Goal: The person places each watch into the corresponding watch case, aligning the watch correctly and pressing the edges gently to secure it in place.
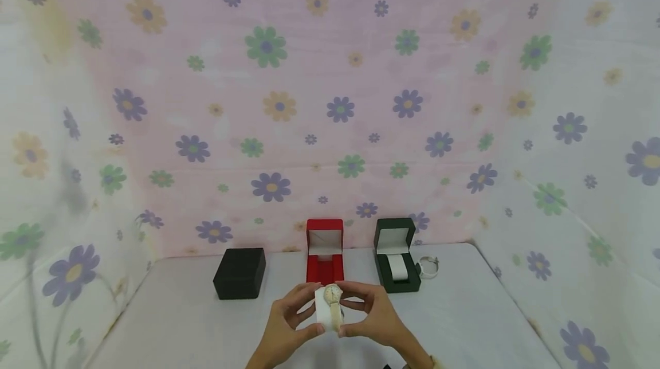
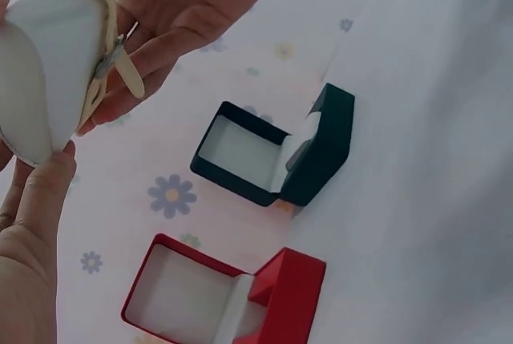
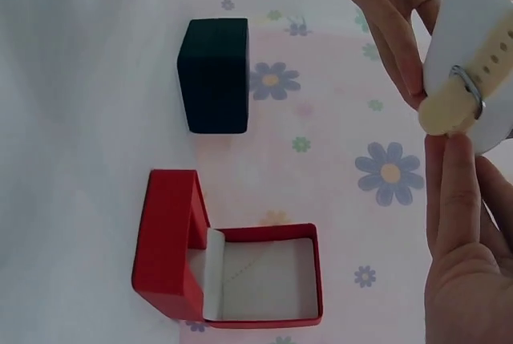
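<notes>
Both hands hold a white watch cushion (image 1: 322, 307) with a cream-strapped wristwatch (image 1: 333, 294) round it, above the near part of the table. My left hand (image 1: 291, 320) pinches the cushion's left side between thumb and fingers. On the other side my right hand (image 1: 375, 314) grips the watch end, thumb low on the strap and fingers at the top. A metal buckle (image 3: 467, 90) and the loose strap end (image 3: 441, 113) show in the right wrist view. Just beyond the hands stands an open red watch box (image 1: 325, 237), its inside without a cushion.
An open dark green box (image 1: 396, 254) with a white cushion (image 1: 397, 267) in it stands at the back right. Beside it lies a silvery round-banded watch (image 1: 429, 266). To the left is a closed black box (image 1: 239, 273). Flowered cloth (image 1: 309, 151) surrounds the white table (image 1: 170, 311).
</notes>
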Demonstrator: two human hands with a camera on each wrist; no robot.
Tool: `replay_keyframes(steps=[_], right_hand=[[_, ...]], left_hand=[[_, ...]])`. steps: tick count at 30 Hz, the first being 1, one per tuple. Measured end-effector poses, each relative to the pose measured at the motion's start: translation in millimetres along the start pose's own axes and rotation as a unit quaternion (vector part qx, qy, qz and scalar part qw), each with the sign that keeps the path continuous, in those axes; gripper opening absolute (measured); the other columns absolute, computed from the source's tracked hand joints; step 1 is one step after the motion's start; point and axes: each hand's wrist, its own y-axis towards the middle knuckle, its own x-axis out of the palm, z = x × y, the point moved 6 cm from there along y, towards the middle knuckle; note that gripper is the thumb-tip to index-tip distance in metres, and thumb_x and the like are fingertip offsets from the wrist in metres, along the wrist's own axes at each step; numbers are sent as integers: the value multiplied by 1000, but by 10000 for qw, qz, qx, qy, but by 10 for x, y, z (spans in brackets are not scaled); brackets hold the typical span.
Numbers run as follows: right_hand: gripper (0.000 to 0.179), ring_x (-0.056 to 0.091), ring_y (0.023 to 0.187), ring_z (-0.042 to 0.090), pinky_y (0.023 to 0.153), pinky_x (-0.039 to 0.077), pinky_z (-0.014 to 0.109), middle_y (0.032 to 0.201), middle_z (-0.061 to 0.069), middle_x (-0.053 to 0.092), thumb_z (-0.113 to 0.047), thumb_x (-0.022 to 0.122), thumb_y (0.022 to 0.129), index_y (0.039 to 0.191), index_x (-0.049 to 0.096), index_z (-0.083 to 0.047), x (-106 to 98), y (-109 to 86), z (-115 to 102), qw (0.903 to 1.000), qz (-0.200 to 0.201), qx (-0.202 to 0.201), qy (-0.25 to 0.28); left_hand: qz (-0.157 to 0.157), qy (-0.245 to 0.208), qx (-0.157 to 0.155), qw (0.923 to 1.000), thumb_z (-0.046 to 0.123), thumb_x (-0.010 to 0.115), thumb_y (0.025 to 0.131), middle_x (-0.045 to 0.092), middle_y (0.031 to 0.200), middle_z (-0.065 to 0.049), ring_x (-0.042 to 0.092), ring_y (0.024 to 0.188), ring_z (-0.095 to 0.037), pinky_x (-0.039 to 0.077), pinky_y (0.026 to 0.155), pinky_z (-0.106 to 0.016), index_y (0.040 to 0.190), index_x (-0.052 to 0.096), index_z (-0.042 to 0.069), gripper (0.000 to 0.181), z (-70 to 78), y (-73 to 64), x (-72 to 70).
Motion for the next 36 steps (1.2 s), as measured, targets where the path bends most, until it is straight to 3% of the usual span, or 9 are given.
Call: replay_keyframes(steps=[5,10,16,23,27,31,36], right_hand=[[67,66,118,19,97,56,41,140,20,61,-9,83,85,142,52,9,14,-6,0,9997,-169,-10,171],[68,66,118,20,97,56,42,140,21,60,-14,85,83,142,55,2,7,8,-44,9993,-351,-86,58],[65,66,114,19,93,58,39,131,14,66,-15,88,79,138,62,-5,45,-35,-34,9989,-30,-459,-133],[67,67,109,18,89,59,44,125,13,68,-8,89,78,138,60,0,84,-79,-41,9951,206,-884,-388],[70,66,108,18,90,59,44,126,11,67,-9,90,75,139,60,-9,88,-75,-44,9951,187,-762,-599],[70,66,113,20,94,58,38,132,11,65,-11,89,78,141,59,-13,110,-61,-76,9970,-84,-514,-572],[66,67,111,21,93,58,36,134,8,64,-16,86,82,142,58,-14,151,-8,-178,9963,-264,-417,-700]], left_hand=[[109,-110,-110,9998,-2,79,85,58,135,-18,63,125,-17,55,97,-41,140,59,0,59,-8,-21,-31],[95,-129,-140,9998,-2,79,85,56,137,-22,63,125,-17,54,97,-42,140,59,0,59,30,-22,-45],[268,-302,-364,9985,0,79,85,60,136,-17,64,124,-21,54,98,-43,138,61,1,57,22,-64,-13],[447,-409,-501,9969,-1,80,84,60,135,-18,65,123,-21,54,98,-42,137,63,3,56,-13,-90,25],[273,-20,-487,9984,1,81,83,59,136,-17,63,125,-20,54,98,-40,138,63,6,58,-4,-89,25],[38,451,-381,9982,4,84,82,60,135,-14,62,125,-18,54,99,-38,138,63,11,61,72,-112,-23],[82,762,151,9969,1,85,79,61,135,-13,61,124,-18,53,100,-39,139,62,11,65,221,-140,-88]])
